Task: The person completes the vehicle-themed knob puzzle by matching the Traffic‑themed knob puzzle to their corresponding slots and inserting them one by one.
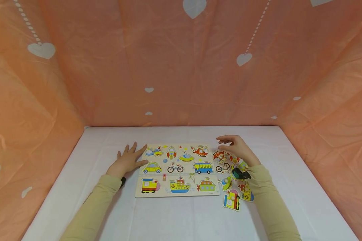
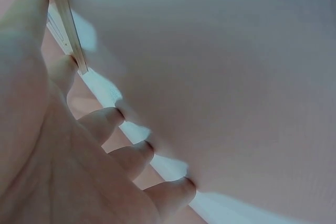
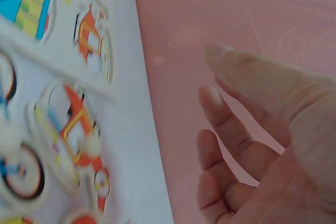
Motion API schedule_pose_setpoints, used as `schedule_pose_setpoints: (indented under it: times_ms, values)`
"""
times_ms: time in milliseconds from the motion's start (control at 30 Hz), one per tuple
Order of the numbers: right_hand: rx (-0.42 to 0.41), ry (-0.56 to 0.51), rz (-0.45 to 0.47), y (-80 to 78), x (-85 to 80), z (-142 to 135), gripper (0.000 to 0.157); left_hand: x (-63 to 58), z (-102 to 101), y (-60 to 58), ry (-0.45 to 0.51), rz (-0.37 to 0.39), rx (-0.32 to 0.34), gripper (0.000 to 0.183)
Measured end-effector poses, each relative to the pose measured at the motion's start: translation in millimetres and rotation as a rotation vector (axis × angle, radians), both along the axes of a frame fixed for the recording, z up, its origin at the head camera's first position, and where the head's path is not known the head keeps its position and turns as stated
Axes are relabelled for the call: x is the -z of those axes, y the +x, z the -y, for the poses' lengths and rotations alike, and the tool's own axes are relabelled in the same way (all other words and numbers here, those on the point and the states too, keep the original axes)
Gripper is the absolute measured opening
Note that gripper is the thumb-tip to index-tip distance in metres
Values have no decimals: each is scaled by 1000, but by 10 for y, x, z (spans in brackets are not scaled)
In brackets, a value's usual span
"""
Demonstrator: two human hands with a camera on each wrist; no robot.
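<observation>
Off the puzzle board's [image 1: 139,189] near right corner lies a train piece [image 1: 229,203]. Farther along that side, a dark thing [image 1: 240,173] is hard to make out, and the right sleeve [image 1: 266,197] partly hides a green piece [image 1: 242,166]. At the left edge rests the left hand [image 1: 126,162], fingers spread. Off the far right corner hovers the right hand [image 1: 237,147], thumb and fingertips apart.

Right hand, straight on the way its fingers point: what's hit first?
Likely the puzzle board, at its far right corner. The right hand looks raised, so it may pass over; height is unclear.
</observation>
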State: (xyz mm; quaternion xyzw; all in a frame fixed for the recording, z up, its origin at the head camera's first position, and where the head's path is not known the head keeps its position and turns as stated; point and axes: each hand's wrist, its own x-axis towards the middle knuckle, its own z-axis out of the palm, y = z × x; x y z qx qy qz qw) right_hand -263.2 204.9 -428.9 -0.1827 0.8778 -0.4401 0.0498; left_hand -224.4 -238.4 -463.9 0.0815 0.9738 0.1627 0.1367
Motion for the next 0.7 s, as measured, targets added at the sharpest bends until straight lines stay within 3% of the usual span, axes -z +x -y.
schedule_pose_setpoints:
  times_ms: [700]
  values:
    - [94, 22, 100, 146, 225, -589, 40, -32, -31, 17, -9, 5, -9, 80]
